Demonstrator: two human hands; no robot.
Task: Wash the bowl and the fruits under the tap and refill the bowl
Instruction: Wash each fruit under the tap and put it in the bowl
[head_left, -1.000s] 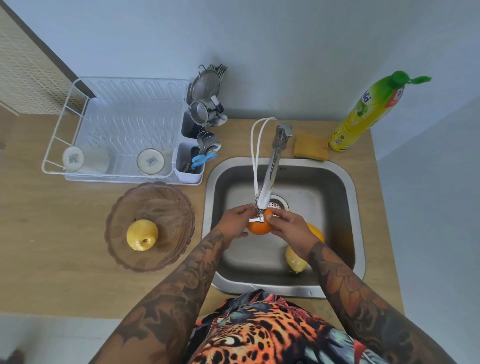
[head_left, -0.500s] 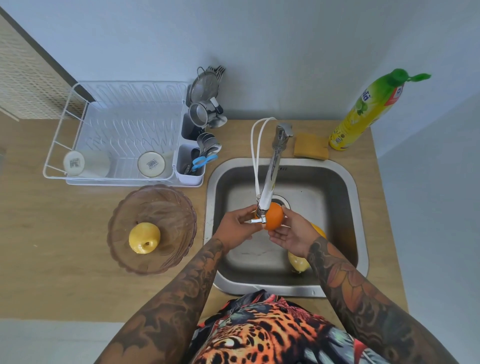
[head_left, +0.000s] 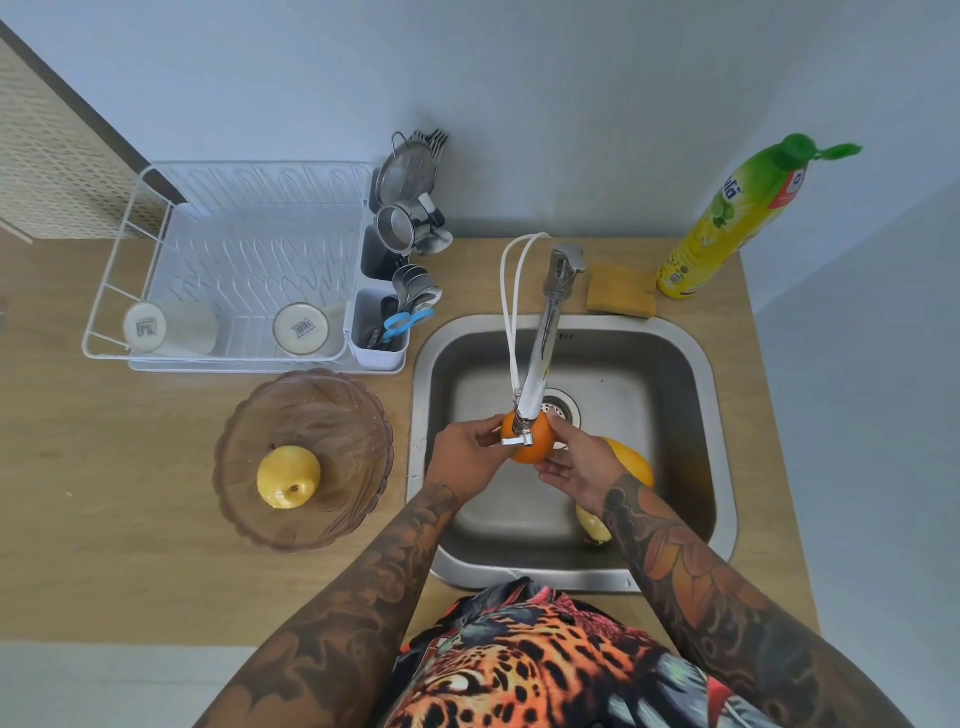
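Observation:
An orange (head_left: 532, 447) sits under the tap spout (head_left: 537, 379) above the steel sink (head_left: 691, 364). My left hand (head_left: 465, 457) grips it from the left, and my right hand (head_left: 576, 465) cups it from the right and below. Two more fruits lie in the sink behind my right arm: an orange-yellow one (head_left: 631, 465) and a pale yellow one (head_left: 592, 525), both partly hidden. A ribbed pink glass bowl (head_left: 332, 415) stands on the wooden counter left of the sink with one yellow apple (head_left: 289, 476) inside.
A white dish rack (head_left: 239, 270) with two cups stands behind the bowl, beside a cutlery holder (head_left: 379, 338) with blue scissors. A yellow sponge (head_left: 621, 297) and a dish soap bottle (head_left: 737, 223) sit behind the sink at the right. A wall runs along the back.
Both hands have kept turning the orange under the spout; it shifted slightly right, then back toward the centre. The fruits in the sink and the bowl have not moved.

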